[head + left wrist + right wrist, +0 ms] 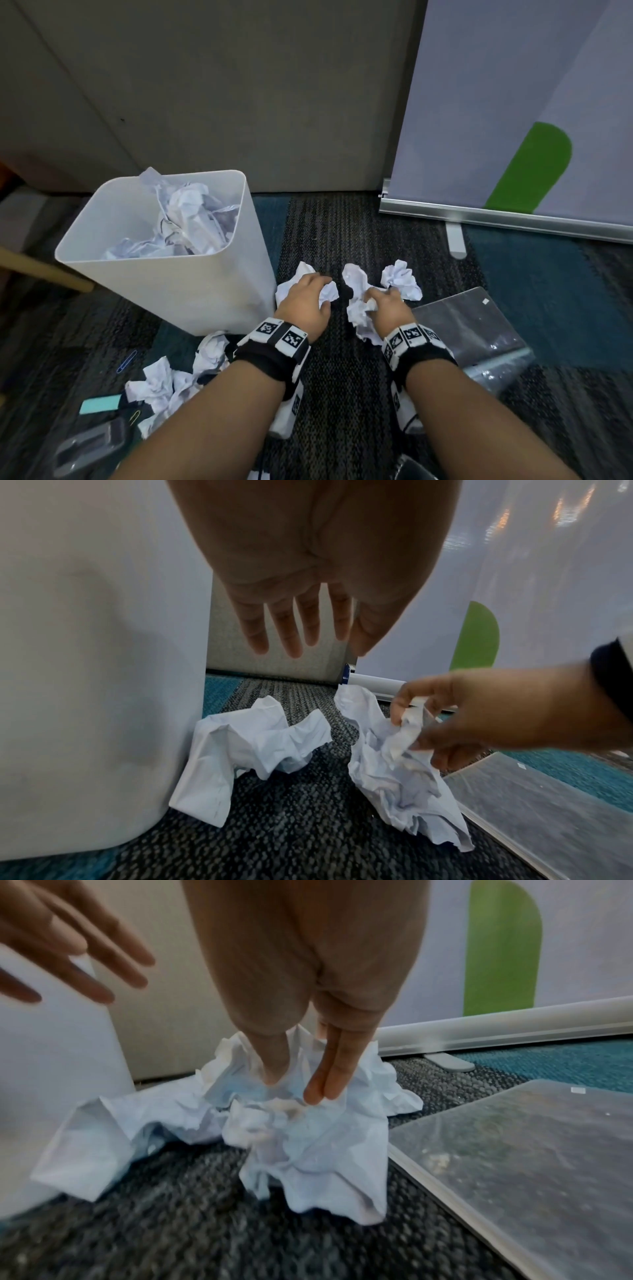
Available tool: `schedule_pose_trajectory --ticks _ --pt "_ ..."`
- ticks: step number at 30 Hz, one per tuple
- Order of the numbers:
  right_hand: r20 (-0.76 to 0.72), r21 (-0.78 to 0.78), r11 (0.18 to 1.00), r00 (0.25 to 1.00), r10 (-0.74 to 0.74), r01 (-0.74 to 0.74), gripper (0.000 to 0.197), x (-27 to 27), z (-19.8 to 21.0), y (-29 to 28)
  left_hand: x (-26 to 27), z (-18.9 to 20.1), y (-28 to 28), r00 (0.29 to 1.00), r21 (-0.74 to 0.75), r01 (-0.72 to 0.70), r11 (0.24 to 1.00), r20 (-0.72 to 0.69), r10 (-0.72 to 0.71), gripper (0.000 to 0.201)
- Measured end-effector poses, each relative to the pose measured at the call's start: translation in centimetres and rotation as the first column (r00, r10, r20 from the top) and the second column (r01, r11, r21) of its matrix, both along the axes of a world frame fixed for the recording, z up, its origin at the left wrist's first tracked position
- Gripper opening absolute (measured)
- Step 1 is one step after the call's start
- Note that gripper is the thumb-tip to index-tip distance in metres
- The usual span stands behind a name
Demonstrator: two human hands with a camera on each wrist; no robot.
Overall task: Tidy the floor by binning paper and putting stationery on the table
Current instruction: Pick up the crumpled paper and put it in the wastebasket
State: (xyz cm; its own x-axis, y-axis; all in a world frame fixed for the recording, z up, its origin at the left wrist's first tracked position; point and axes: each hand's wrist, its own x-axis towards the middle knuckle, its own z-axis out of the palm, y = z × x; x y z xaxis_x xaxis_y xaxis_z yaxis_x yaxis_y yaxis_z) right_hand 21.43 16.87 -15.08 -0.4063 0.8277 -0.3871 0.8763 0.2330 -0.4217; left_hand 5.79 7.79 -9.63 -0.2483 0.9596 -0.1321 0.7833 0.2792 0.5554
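The left hand (pixel 306 297) hovered with its fingers straight and spread above a crumpled sheet of paper (pixel 253 746) that lay on the carpet (pixel 342 394) against the foot of the white waste bin (pixel 219 291); in the left wrist view the fingers (pixel 291 631) were apart from the paper and held nothing. The right hand (pixel 387 306) pinched a second crumpled paper (pixel 308 1148) between the thumb and the fingers (pixel 329 1074), and this paper hung down to the carpet just beside a clear plastic folder (pixel 479 329). A third paper ball (pixel 400 279) lay just behind the right hand. The bin already held many crumpled papers (pixel 185 219). More crumpled papers (pixel 171 380) lay on the floor near the left forearm, and beside them lay a blue paper clip (pixel 126 361), a turquoise pad of sticky notes (pixel 100 404) and a yellow paper clip (pixel 136 417). A roll-up banner (pixel 513 120) with a green shape stood behind on the right.
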Motion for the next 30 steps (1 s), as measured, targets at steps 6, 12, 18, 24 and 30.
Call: schedule_pose_trajectory --ticks 6,12,18,24,30 --pt "-0.149 0.03 0.994 0.983 -0.104 0.11 0.025 0.0 5.8 -0.1 1.0 0.6 -1.6 0.995 -0.017 -0.023 1.0 0.095 0.024 0.071" --pt "-0.383 0.103 0.982 0.917 -0.108 0.159 0.016 -1.4 14.9 -0.9 1.5 3.7 -3.5 0.951 0.122 -0.149 0.981 0.289 0.109 0.108" --pt "-0.553 0.254 0.961 0.831 0.051 0.11 0.009 -3.3 23.2 -2.4 1.1 8.8 -3.6 0.894 0.334 -0.391 0.857 0.358 0.268 0.093" --pt "-0.594 0.323 0.945 0.789 0.154 0.058 0.011 -6.3 28.5 -3.9 -0.9 15.3 -4.9 0.764 0.462 -0.598 0.655 0.575 0.292 0.031" --pt "-0.63 0.364 0.931 0.736 0.249 -0.003 0.011 -10.6 32.1 -5.5 -6.9 19.1 -6.8 0.708 0.509 -0.698 0.503 0.597 0.377 0.029"
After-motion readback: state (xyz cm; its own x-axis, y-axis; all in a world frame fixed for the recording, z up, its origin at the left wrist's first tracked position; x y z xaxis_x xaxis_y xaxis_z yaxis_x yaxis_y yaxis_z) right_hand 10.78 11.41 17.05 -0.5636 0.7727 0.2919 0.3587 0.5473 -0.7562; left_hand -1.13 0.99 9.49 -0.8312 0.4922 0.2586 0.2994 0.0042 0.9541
